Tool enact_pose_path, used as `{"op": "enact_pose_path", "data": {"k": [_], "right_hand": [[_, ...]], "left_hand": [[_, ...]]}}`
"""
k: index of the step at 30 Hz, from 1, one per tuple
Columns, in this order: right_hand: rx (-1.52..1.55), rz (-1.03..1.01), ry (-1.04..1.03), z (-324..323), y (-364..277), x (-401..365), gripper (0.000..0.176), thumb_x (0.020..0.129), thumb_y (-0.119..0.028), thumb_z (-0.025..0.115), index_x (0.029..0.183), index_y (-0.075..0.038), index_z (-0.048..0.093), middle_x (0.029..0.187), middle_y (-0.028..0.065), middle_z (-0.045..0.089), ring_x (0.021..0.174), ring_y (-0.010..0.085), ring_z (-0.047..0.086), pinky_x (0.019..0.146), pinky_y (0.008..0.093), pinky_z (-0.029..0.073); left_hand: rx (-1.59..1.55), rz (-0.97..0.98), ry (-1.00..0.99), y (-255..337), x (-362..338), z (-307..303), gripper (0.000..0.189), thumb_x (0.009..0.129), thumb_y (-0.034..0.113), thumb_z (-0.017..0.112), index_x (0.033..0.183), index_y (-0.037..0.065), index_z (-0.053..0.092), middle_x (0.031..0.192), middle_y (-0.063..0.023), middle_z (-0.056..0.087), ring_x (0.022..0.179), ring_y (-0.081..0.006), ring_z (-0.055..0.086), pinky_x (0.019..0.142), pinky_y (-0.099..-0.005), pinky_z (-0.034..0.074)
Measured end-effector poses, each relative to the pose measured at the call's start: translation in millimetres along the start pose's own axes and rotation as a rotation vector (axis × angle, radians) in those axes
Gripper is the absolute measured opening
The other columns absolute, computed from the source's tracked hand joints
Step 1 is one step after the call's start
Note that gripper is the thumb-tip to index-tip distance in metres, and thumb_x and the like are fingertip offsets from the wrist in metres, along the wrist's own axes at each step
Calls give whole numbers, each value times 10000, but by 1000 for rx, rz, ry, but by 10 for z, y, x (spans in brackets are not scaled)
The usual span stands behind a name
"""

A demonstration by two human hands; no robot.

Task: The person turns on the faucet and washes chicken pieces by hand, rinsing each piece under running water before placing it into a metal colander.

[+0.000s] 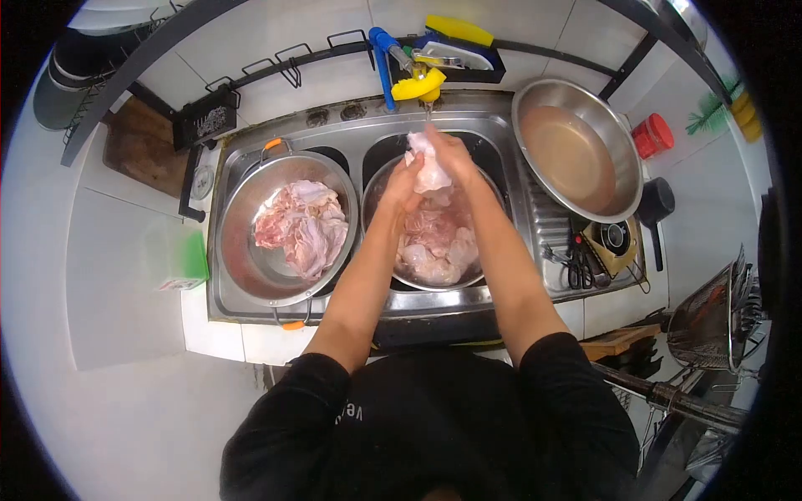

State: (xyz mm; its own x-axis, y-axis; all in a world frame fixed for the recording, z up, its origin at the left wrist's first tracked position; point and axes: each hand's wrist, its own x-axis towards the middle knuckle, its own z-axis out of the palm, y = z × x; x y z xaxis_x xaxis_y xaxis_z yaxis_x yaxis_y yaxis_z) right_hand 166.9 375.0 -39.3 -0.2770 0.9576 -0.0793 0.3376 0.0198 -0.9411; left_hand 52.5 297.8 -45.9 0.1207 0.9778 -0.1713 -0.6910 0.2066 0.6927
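A pale piece of raw chicken (430,171) is held up between my two hands, just below the running tap (427,93). My left hand (404,185) grips its lower left side, and my right hand (452,155) wraps its upper right side. Beneath them a steel bowl (373,194) sits in the right sink basin with more raw chicken (436,242) in it. To the left, a steel pot with orange-sleeved handles (251,275) rests over the other basin, and a heap of raw chicken (305,225) lies inside it.
A large steel bowl of cloudy water (622,179) stands on the right drainboard. Scissors (580,265) and a black-handled pan (657,204) lie near it. A red cup (652,136) stands by the wall. A wire strainer (710,321) hangs at the far right.
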Motion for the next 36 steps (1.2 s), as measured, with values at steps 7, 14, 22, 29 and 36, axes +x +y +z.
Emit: {"op": "enact_pose_path", "data": {"k": [7,14,22,29,36], "right_hand": [[320,-165,134,188,-244,-328,376,866,-310,577,1064,9,577,946,122,631,846,194,601,753,309,471],[164,-74,388,176,278,128,303,869,-289,577,932,2,634,831,100,648,763,179,585,676,324,465],[297,60,20,-93,-94,-77,459,854,-360,594,1144,-8,538,1059,108,588,918,158,548,772,288,461],[54,-155,127,-84,-229,-39,451,769,-428,661,974,-28,627,891,140,641,819,200,597,727,325,464],[-38,-38,224,-76,-270,217,390,853,-365,569,913,16,628,824,131,644,798,215,598,722,352,459]], "left_hand": [[-27,-14,142,227,65,116,353,895,249,542,1187,59,483,1091,-78,584,982,-222,582,853,-393,477],[5,118,212,-7,7,115,343,892,270,550,1153,50,511,1039,-72,607,925,-210,600,816,-376,492],[230,-46,155,126,100,25,335,913,273,516,1116,9,552,1015,-102,620,874,-210,611,748,-348,495],[988,318,277,223,314,96,361,912,280,499,1047,-45,579,976,-159,623,871,-239,593,756,-350,453],[819,255,323,307,347,280,369,926,286,465,1056,-45,562,918,-129,615,833,-166,540,738,-314,434]]}}
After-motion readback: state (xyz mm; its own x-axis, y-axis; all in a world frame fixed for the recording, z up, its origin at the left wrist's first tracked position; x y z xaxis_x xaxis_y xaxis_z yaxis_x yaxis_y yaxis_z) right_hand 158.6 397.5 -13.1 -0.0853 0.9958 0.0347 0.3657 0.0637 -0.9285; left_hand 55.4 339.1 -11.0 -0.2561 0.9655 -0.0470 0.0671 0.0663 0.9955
